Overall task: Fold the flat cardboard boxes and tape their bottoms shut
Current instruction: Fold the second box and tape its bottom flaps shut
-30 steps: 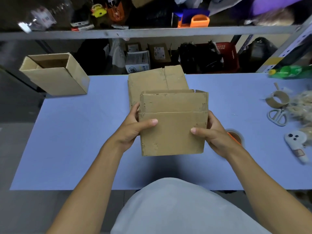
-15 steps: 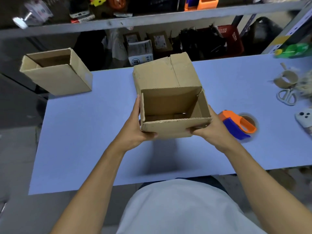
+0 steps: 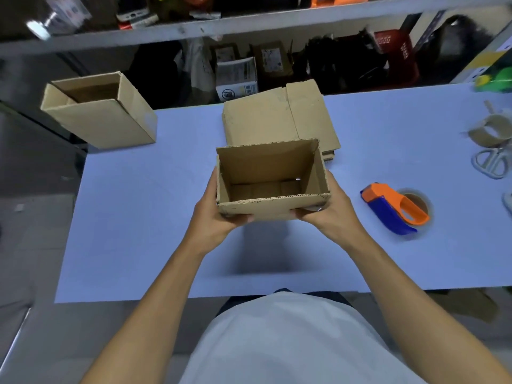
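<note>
You hold the folded box [image 3: 273, 187] above the middle of the blue worktop [image 3: 138, 217], mouth up and tipped toward you, so its inside and closed bottom flaps are in view. Its long axis runs left to right across you.

Your left hand [image 3: 219, 217] has its grip closed on the box's left end, thumb curled under the near lower edge. Your right hand [image 3: 327, 212] grips the right end the same way, thumb on the near face.

Directly behind the box lies the stack of flat cardboard boxes [image 3: 279, 117], its far edge reaching the worktop's back edge. A finished box [image 3: 99, 109] sits at the far left corner, overhanging the left edge, mouth open.

The tape dispenser [image 3: 393, 209] lies to your right, near the box but apart from it. An empty tape core [image 3: 490, 131] and scissors [image 3: 491, 162] sit at the far right edge.

Bare worktop lies left of the held box and between it and the near edge.
</note>
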